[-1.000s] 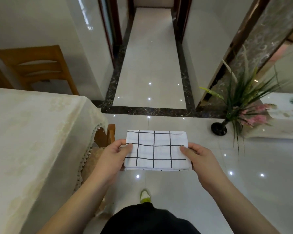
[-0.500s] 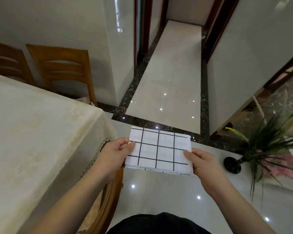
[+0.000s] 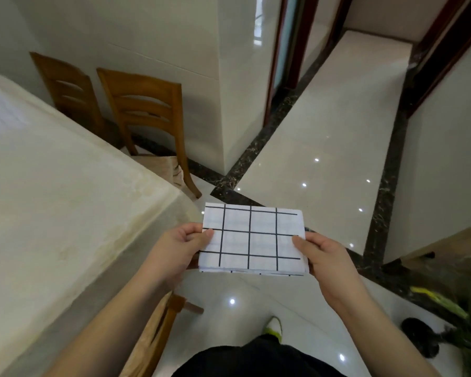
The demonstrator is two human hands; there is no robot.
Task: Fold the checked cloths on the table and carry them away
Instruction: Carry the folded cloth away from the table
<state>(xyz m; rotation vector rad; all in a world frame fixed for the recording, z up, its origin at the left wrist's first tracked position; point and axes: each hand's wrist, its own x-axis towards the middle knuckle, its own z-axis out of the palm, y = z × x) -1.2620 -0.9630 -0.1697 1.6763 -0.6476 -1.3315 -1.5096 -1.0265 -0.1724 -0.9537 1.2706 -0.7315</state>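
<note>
both hands pinch the folded cloth [image 3: 252,240], left hand [image 3: 178,250] and right hand [image 3: 324,258] at its ends; loose layers could slip out mid-carry.

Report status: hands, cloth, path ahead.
Left hand and right hand pinch the folded checked cloth at opposite ends. Cloth off the table, held level. Floor ahead open; chairs left.

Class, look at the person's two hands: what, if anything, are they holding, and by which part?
A folded checked cloth, held flat between both hands: the left hand pinches its left edge, the right hand its right edge, thumbs on top.
</note>
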